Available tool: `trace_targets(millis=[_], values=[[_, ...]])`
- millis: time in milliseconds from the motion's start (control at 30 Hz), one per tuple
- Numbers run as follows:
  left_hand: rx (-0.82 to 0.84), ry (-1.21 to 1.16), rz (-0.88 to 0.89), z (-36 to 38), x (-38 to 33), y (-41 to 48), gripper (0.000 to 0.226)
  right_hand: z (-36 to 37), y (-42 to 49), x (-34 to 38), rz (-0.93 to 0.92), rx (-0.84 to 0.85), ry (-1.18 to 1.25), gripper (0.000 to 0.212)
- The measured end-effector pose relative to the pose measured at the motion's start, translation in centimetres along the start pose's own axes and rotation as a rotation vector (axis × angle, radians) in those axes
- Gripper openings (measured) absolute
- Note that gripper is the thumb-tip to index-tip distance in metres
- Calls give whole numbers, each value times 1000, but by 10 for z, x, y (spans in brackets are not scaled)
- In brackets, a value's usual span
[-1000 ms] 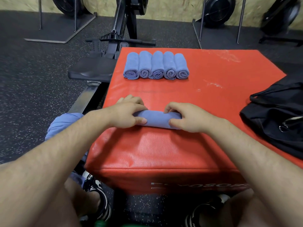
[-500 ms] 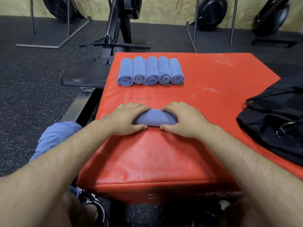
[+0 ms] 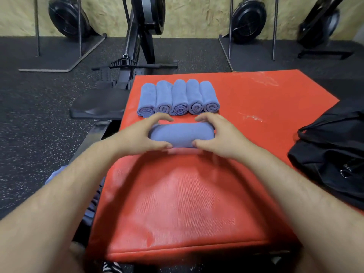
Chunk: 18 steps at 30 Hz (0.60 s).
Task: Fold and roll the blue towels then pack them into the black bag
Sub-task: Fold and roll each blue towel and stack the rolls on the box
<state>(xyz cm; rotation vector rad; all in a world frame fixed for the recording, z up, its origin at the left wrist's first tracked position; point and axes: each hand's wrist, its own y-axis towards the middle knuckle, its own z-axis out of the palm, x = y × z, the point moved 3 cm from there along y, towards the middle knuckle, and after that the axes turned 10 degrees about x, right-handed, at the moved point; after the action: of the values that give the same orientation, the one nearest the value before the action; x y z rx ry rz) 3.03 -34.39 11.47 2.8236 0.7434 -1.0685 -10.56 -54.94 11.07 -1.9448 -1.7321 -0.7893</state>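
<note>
— Where does everything lie on the padded box (image 3: 197,203)?
— The row of five rolled towels (image 3: 178,97) lies at its far side. The roll (image 3: 182,134) lies just before that row, its ends gripped by my left hand (image 3: 137,136) and right hand (image 3: 220,138).
— And the bag (image 3: 331,154)?
— On the box's right side. The rowing machine (image 3: 137,46) stands behind its far-left corner.

Both forearms reach forward and converge. Left grip (image 3: 137,135) and right grip (image 3: 221,138) each clasp one end of the rolled towel (image 3: 182,134) between them, fingers curled over its far side, thumbs under the near side, thumb tips apart.
</note>
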Motion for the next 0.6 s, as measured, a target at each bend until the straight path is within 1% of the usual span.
trace_targets(millis=[67, 133, 200, 333, 433, 500, 600], values=[[-83, -52, 18, -12, -9, -5, 58, -11, 3, 7, 12, -71, 128, 54], [-146, -115, 29, -24, -14, -12, 53, -19, 3, 12, 25, -75, 256, 49], [-188, -189, 22, -33, -15, -20, 49, -23, 3, 15, 24, -68, 324, 48], [-189, -423, 39, -39, -12, -34, 53, -26, 3, 20, 24, -40, 439, 46], [-216, -525, 76, -42, -10, -39, 50, -22, 2, 30, -3, 28, 606, 33], [-256, -533, 70, -43, -9, -40, 51, -19, 1, 37, -7, 15, 635, 28], [-295, -526, 17, -40, 0, -38, 64, -11, 2, 42, 5, -86, 559, 35]])
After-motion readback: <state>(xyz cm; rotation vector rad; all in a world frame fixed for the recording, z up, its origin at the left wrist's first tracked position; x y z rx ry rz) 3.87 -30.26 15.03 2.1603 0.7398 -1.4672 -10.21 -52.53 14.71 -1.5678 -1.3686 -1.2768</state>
